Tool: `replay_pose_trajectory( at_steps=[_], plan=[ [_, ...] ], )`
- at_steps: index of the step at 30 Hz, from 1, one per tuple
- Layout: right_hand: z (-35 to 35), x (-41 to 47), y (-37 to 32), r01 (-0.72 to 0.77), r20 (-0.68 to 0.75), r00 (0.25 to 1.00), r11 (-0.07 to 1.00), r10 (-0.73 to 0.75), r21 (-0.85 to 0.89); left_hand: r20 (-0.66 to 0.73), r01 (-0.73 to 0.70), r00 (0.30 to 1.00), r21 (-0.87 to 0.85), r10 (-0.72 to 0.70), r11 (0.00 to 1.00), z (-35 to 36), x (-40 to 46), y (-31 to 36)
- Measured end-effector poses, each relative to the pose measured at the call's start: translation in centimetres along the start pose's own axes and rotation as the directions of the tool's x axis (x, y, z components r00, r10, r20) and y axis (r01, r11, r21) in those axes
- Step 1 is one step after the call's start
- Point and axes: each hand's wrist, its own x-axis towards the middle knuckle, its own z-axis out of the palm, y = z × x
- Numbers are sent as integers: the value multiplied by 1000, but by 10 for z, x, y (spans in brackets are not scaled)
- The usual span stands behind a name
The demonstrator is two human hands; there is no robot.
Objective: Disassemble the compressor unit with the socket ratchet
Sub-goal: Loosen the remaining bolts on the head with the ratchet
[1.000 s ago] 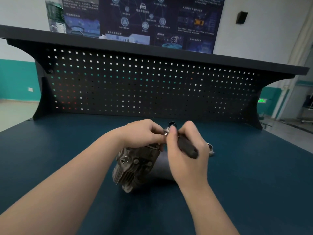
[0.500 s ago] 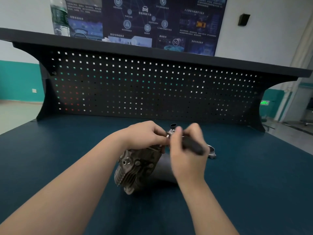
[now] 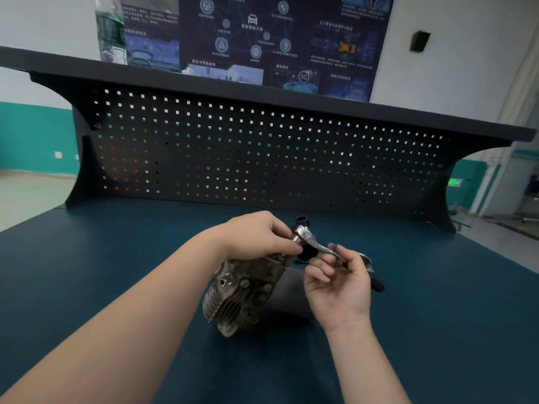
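Observation:
The grey finned compressor unit lies on the dark blue bench top, near the middle. Above its upper end, my left hand pinches the chrome head of the socket ratchet, at the socket. The ratchet's shaft runs down to the right into my right hand. That hand is turned palm toward me, with fingers and thumb curled on the shaft. The black grip end sticks out past its right side. The socket and the bolt under it are hidden by my left fingers.
A small black cylinder stands just behind the ratchet head. A metal ring part lies behind my right hand. A black pegboard panel closes the back of the bench, and a water bottle stands on its top shelf.
My right hand has swung the ratchet handle out to the right and turned palm up. My left hand has stayed at the ratchet head. The compressor has not moved.

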Motion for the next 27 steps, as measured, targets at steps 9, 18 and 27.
replay_pose_trajectory(
  at_steps=[9,18,27],
  plan=[
    [32,-15,17,706,728,479,-276,-491,-652,-32,3,999,-2,-3,1000,1,0,0],
    [2,0,2,32,9,999,999,-32,17,2,1,1000,14,-1,1000,-2,1,0],
    [39,-8,20,609,635,574,-250,-517,-753,-53,26,998,14,-25,1000,1,2,-1]
  ],
)
